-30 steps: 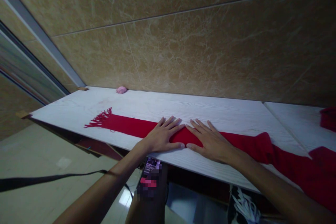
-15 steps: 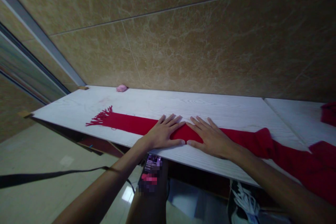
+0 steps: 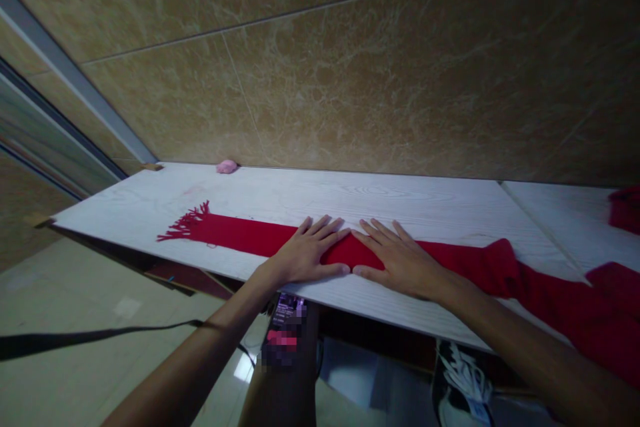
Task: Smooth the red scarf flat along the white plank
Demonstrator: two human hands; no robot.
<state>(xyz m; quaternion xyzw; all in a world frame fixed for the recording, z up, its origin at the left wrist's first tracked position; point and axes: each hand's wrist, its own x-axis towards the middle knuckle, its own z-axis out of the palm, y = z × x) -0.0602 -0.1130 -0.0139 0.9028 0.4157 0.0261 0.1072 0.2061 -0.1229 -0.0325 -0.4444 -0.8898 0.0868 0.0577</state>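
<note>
A red scarf [image 3: 240,233] lies lengthwise along a white wood-grain tabletop [image 3: 330,193], its fringe [image 3: 186,221] spread at the left end. My left hand [image 3: 309,250] rests flat on the scarf, fingers spread. Just right of it, my right hand [image 3: 393,253] also lies flat with fingers apart. The two thumbs nearly meet at the scarf's near edge. Past my right hand the scarf has a raised fold [image 3: 500,263], then runs rumpled to the right, partly hidden under my right forearm.
A small pink lump [image 3: 227,167] sits by the tiled wall [image 3: 350,80]. More red cloth [image 3: 625,208] is at the far right. A phone [image 3: 285,327] rests on my leg below the table edge. White cords [image 3: 465,373] hang under the table; a black strap [image 3: 100,333] crosses at left.
The view has shifted slightly, so everything sits a little further left and up. Both hands remain flat in the same place on the scarf.
</note>
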